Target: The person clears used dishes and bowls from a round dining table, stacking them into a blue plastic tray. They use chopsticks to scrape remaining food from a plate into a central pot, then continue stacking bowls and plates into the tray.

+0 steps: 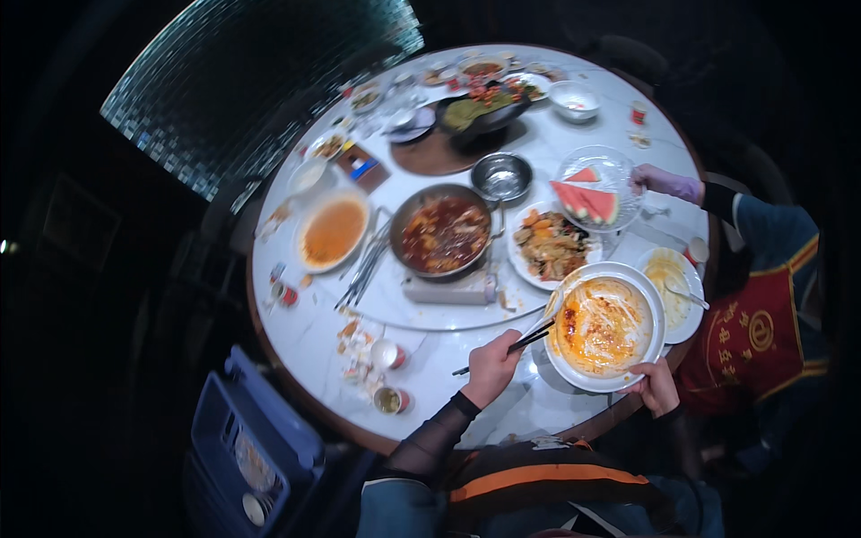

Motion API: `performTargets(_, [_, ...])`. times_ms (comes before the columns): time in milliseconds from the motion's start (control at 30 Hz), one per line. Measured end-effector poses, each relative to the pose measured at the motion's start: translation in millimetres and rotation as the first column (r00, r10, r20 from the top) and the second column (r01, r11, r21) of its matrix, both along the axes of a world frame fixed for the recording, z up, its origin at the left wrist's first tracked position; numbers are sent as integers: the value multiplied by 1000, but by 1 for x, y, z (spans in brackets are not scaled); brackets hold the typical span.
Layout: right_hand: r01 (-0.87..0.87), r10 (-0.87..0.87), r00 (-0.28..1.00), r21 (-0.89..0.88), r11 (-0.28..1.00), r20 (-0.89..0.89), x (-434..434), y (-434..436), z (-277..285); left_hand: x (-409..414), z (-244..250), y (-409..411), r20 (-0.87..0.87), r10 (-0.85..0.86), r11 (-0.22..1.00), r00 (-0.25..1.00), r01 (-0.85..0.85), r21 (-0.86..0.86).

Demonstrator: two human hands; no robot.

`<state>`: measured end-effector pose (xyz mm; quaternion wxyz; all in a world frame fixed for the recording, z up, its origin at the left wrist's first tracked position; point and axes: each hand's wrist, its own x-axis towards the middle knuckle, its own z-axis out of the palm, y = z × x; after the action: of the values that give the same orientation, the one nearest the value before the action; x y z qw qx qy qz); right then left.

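My right hand grips the near rim of a white bowl, whose inside is smeared with orange sauce. The bowl is lifted near the table's front right edge and partly covers a stained white plate with a spoon on it. In my left hand are black chopsticks and a white spoon; the spoon's far end reaches the bowl's left rim. Beyond the bowl stands a white plate of mixed leftover food. A metal pan of red-brown stew sits on a portable stove.
A co-worker's purple-gloved hand holds a clear plate of watermelon slices. A blue bin with dishes inside stands at lower left. Paper cups and food scraps lie on the round table. Metal tongs lie beside the pan.
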<state>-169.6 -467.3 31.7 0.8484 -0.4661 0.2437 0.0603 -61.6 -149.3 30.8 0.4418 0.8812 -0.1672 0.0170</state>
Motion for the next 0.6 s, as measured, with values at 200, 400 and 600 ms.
performTargets(200, [-128,114,988,138,982,101,-22,53,-26,-82,54,99,-172,334,933,927,-351,-80])
performTargets(400, [-232,226,972,165,959,55,-34,118,-24,-153,132,167,-105,607,784,788,-615,-86])
performTargets(600, [-239,241,971,129,963,-4,-73,172,-55,-224,173,365,249,840,419,483,-868,268])
